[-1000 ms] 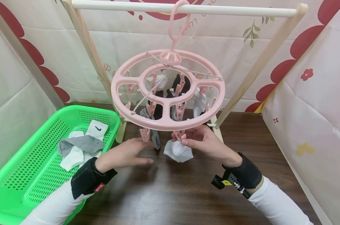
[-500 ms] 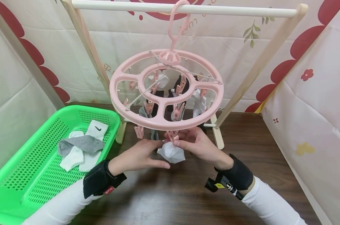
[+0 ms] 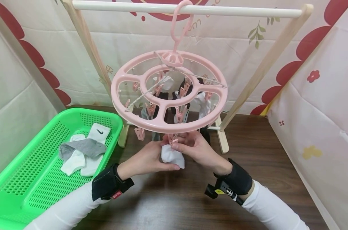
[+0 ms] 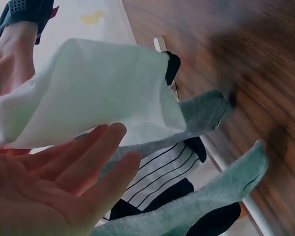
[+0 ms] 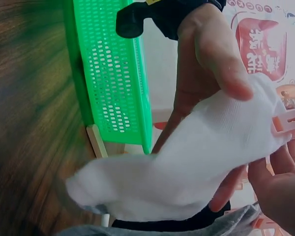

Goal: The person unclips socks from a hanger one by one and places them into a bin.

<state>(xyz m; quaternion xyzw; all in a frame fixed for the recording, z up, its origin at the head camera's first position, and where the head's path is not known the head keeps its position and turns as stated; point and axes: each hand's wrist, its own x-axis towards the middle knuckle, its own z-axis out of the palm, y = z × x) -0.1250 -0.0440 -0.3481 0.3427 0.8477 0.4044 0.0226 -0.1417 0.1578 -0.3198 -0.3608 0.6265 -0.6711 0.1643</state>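
Observation:
A white sock [image 3: 173,157] hangs at the front of the pink round clip hanger [image 3: 150,125]. My right hand [image 3: 204,151] pinches the pink clothespin [image 3: 171,139] at the sock's upper end; the right wrist view shows this clothespin [image 5: 290,121] on the fabric. Around the sock's near side lies my left hand [image 3: 148,161], thumb in front and fingers behind. Its fingers [image 4: 96,152] look nearly straight against the white sock [image 4: 103,93] in the left wrist view. Grey-green socks [image 4: 221,189] and a striped sock [image 4: 162,172] hang behind.
A green basket [image 3: 107,111] on the left holds white socks and a grey sock [image 3: 83,147]. The hanger hooks over a white rod [image 3: 234,11] on a wooden frame [image 3: 266,68]. More clips and dark and white socks [image 3: 204,107] hang farther back.
My left hand has moved right, from beside the white sock to around it. The right hand, clothespin and sock have shifted slightly left, and the hanger has turned a little.

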